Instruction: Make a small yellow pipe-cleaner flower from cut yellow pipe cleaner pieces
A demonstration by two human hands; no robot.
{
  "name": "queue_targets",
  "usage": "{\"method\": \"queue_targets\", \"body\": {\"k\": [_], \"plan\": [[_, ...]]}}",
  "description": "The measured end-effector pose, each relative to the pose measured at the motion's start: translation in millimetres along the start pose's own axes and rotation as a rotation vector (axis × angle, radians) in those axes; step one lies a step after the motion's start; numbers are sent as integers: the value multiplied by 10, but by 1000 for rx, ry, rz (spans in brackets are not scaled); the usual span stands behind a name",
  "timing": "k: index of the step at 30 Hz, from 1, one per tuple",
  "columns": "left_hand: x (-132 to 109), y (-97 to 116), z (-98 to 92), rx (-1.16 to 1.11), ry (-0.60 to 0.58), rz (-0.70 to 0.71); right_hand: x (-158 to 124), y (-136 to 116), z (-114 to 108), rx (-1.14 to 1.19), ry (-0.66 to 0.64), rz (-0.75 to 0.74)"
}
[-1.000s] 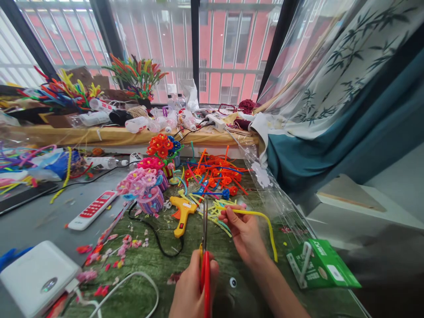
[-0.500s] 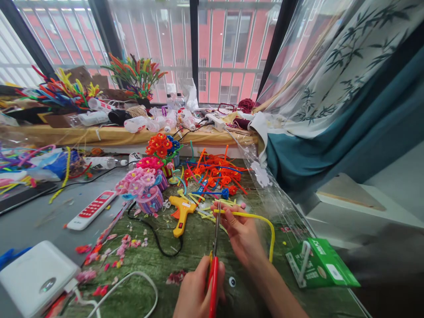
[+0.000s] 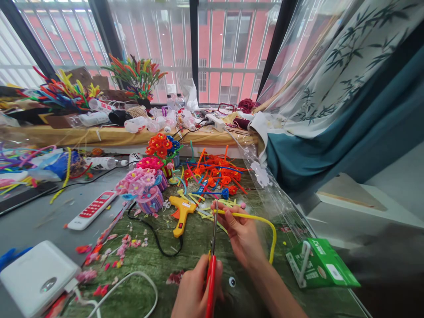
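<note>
In the lower middle my left hand (image 3: 197, 282) is closed round the red handles of the scissors (image 3: 211, 276), whose blades point away from me. My right hand (image 3: 243, 234) pinches a yellow pipe cleaner (image 3: 255, 216) near its left end. From those fingers the pipe cleaner runs right, then bends down beside the wrist. The scissor blades cross the pipe cleaner close to my right fingertips; whether they have cut into it I cannot tell. Short pale yellow pieces (image 3: 207, 215) lie just beyond my right fingers.
A yellow glue gun (image 3: 181, 214) with a black cord lies left of the scissors. Behind it stand pipe-cleaner flower pots (image 3: 150, 198) and a heap of orange pipe-cleaner flowers (image 3: 225, 172). A green packet (image 3: 326, 265) is at right, a white power bank (image 3: 38, 278) at left.
My left hand and the scissor handles have shifted slightly left. My right hand and the yellow pipe cleaner stay almost in place.
</note>
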State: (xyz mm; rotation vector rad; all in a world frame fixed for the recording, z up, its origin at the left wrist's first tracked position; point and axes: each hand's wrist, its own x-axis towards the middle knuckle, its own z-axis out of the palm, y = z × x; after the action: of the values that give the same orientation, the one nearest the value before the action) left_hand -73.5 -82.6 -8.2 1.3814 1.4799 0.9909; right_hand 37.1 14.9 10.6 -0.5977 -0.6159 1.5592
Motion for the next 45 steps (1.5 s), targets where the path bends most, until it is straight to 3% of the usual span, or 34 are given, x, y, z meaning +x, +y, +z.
{"method": "queue_targets", "body": {"k": [26, 32, 40, 45], "plan": [[23, -69, -1, -5, -25, -17, -5, 6, -9, -54, 29, 10], [9, -24, -18, -49, -63, -121, 4, 7, -10, -49, 21, 4], [4, 31, 6, -52, -27, -246, -2, 6, -10, -77, 30, -2], [41, 26, -31, -117, -19, -286, 42, 21, -59, -109, 174, -29]]}}
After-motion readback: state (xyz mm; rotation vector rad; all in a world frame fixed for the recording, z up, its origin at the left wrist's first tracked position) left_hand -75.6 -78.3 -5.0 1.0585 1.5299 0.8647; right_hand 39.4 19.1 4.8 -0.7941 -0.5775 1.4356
